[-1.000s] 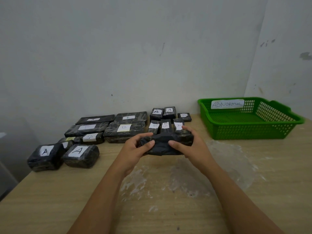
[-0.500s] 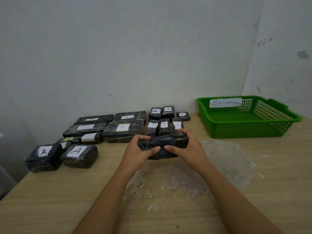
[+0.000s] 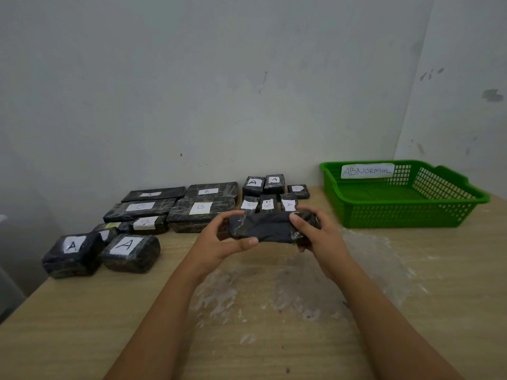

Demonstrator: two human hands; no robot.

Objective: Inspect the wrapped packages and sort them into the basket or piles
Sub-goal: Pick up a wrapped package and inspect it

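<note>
A black wrapped package (image 3: 264, 228) hangs above the table's middle, held at both ends. My left hand (image 3: 219, 239) grips its left end with the thumb underneath. My right hand (image 3: 315, 231) grips its right end, fingers curled over the top. No label shows on the side facing me. The green basket (image 3: 406, 212) marked ABNORMAL stands at the back right, with nothing visible inside. Behind and left of my hands lie several black packages with white labels: two marked A (image 3: 126, 250) at the front left, flat ones marked B (image 3: 201, 212) in the middle, small ones (image 3: 262, 185) by the wall.
The wooden table (image 3: 82, 325) carries whitish scuffed patches (image 3: 288, 286) under my hands. Its left edge drops off near the two A packages. A pale wall runs close behind the packages and basket, with a corner at the right.
Both hands have kept hold of the package and turned it slightly. The view has shifted a little; the other packages and basket have not moved.
</note>
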